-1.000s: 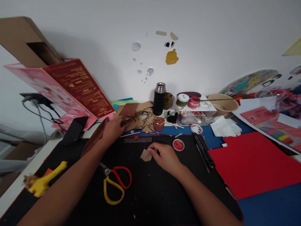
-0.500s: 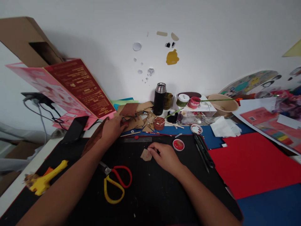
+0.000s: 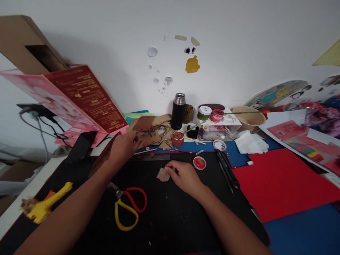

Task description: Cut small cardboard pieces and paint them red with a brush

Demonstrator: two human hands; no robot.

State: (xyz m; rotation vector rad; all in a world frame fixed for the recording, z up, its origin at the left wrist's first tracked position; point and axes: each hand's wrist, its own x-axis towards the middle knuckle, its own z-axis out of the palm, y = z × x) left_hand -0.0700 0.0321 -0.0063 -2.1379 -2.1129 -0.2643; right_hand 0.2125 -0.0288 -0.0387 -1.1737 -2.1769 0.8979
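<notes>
My right hand (image 3: 184,177) rests on the black mat (image 3: 170,216), pinching the edge of a small cardboard piece (image 3: 163,175) with faint marks on it. My left hand (image 3: 123,147) is at the back left of the mat, beside a pile of cardboard scraps (image 3: 159,124). Its fingers are curled together, and whatever may be between them is too small to make out. A brown painted piece (image 3: 102,156) lies partly behind that hand. Scissors with one red and one yellow handle (image 3: 126,203) lie near my left forearm, their blades partly hidden under it.
Behind the mat stand a black flask (image 3: 178,111), an open brown paint jar (image 3: 177,139) and other pots. A red-stained lid (image 3: 199,163) and black pens (image 3: 227,170) lie right of my right hand. Red paper (image 3: 287,184) covers the right side; a yellow toy (image 3: 47,205) lies left.
The fingers of my left hand have curled in more beside the scraps. My right hand keeps its pinch on the cardboard piece. The whole view has shifted slightly.
</notes>
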